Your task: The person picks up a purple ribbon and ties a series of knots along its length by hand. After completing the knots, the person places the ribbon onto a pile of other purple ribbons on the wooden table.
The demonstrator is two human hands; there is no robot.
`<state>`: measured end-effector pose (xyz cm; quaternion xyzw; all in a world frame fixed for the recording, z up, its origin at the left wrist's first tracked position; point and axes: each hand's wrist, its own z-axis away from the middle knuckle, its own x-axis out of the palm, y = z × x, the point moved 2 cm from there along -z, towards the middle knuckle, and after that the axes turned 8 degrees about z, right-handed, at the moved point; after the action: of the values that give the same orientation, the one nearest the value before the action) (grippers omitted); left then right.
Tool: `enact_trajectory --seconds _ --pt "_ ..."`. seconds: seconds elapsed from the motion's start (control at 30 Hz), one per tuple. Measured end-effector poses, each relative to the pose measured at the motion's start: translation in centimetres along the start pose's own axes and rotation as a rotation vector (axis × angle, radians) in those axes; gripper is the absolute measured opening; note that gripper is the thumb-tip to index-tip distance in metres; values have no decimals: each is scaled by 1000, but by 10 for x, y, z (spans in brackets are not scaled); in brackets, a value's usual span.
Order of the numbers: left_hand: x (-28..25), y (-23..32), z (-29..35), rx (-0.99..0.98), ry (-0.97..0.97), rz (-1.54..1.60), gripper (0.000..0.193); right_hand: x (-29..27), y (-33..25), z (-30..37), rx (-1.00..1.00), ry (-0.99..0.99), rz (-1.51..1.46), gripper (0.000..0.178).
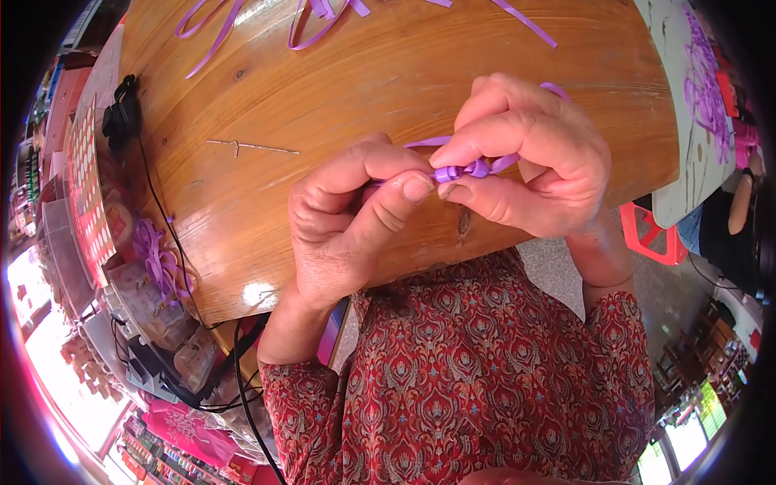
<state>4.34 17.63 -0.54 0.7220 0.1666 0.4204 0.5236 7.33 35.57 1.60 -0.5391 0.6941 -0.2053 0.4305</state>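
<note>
Over the near part of the wooden table, both hands come together on a narrow purple ribbon [462, 171] with a small knotted or folded part. My left hand [347, 210] pinches one end of that knot between thumb and forefinger. From the other side, my right hand [533, 153] grips it with thumb and fingers, its thumb just under the knot. A loose length of ribbon runs behind the right fingers, and part shows above the knuckles. What lies inside the palms is hidden.
A thin twisted stick or wire [253, 147] lies on the wooden table [242, 202]. Loose purple ribbons [311, 24] lie along the far edge. At the left are a black cable [153, 178], a purple ribbon bundle [158, 259] and plastic containers. A red stool [651, 234] stands right; a person is beyond.
</note>
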Motion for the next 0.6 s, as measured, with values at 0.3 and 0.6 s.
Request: enact_trajectory --seconds 0.3,0.6 --pt "-1 -6 -1 -4 14 93 10 -1 2 1 -57 25 54 29" --pt "3 -4 -1 -60 39 200 19 -1 3 1 40 16 -12 30"
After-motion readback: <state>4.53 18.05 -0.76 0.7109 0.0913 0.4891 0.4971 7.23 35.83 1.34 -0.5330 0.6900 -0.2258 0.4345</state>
